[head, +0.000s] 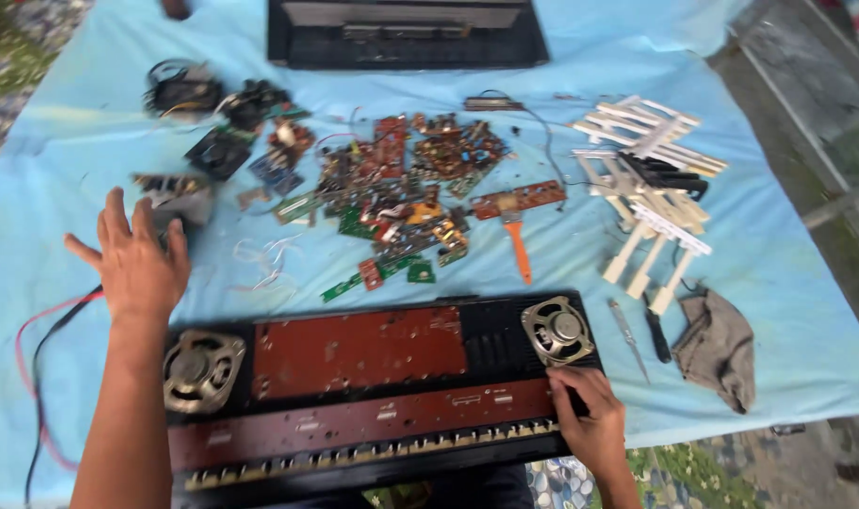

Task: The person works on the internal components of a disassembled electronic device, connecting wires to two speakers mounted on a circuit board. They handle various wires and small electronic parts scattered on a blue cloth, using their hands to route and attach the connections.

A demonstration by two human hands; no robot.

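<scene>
The opened keyboard chassis (373, 386) lies at the near edge of the worktop (778, 283), with 2 round speakers (1 at each end). The right hand (589, 419) presses on its right end, fingers together, beside the right speaker (557, 330). The left hand (137, 264) hovers with fingers spread apart, holding nothing, near a small grey part (177, 196).

Counter (62, 141) under blue cloth: open keyboard case (373, 396), circuit boards (401, 188), loose keys (651, 188), brush (517, 240), rag (721, 344).
</scene>
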